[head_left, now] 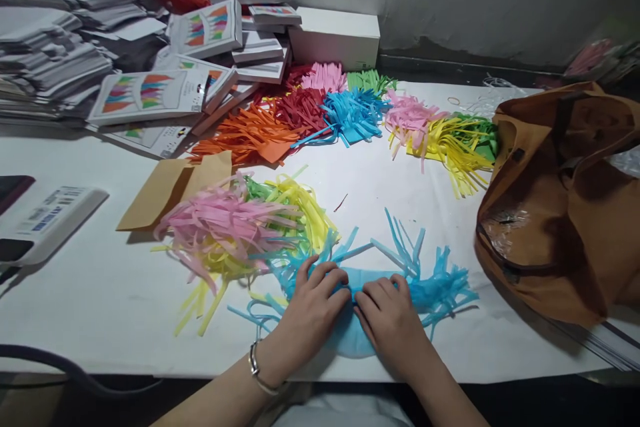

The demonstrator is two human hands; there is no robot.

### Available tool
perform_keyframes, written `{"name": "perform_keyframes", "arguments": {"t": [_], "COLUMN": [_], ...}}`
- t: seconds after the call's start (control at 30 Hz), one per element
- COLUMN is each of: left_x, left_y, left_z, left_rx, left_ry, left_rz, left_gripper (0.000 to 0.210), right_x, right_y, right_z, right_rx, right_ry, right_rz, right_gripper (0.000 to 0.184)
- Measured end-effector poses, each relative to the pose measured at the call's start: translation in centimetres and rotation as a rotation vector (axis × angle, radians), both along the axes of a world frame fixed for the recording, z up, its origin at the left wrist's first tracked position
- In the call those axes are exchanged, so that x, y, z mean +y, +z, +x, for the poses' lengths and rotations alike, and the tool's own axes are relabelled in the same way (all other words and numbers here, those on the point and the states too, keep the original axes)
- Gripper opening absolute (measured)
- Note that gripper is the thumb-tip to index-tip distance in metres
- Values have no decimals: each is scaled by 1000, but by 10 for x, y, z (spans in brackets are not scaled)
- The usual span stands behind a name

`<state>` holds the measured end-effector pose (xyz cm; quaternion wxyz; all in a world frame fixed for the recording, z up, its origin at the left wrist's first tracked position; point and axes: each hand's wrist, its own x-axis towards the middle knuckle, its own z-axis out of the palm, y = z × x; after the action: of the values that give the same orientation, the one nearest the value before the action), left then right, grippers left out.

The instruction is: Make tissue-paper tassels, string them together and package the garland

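Note:
A blue tissue-paper tassel (370, 277) lies across the table in front of me, its cut strips fanning out to both sides. My left hand (320, 297) has its fingers curled onto the middle of the sheet, closed on the paper. Close beside it, my right hand (387, 313) also grips the middle with bent fingers, thumb toward the left hand. The folded centre between the hands is partly hidden under the fingertips. To the left of the blue paper, pink fringed paper (230, 220) and yellow fringed paper (310, 213) lie in a loose heap.
Orange (250, 133), red, blue (353, 113), pink and yellow fringe bundles line the back. Printed boxes (150, 97) and paper stacks (45, 67) fill the back left. A brown bag (540, 213) stands at right. A tan envelope (155, 197) and white device (55, 223) lie left.

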<state>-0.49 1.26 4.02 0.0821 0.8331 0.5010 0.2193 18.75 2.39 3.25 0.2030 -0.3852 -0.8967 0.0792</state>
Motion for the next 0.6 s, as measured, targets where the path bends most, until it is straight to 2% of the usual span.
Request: {"name": "perform_keyframes", "arguments": {"t": [0.1,0.3,0.43,0.6], "left_x": [0,-4,-5,-3], "left_y": [-4,-1,5,3], "left_z": [-4,-15,-8,6], "left_rx": [-46,-70,-32,83], "left_ry": [14,44,130,259], "left_rz": [-40,-106,-140,-143], "left_gripper": [17,12,18,8], "right_x": [-2,-2,0,3], "right_y": [-2,-3,-5,-2], "right_z": [8,35,27,19], "right_rx": [-13,15,-10,-119], "right_ry": [9,-149,-276,-393], "right_rz": [25,-51,-50,-54], "right_gripper": [30,22,24,18]}}
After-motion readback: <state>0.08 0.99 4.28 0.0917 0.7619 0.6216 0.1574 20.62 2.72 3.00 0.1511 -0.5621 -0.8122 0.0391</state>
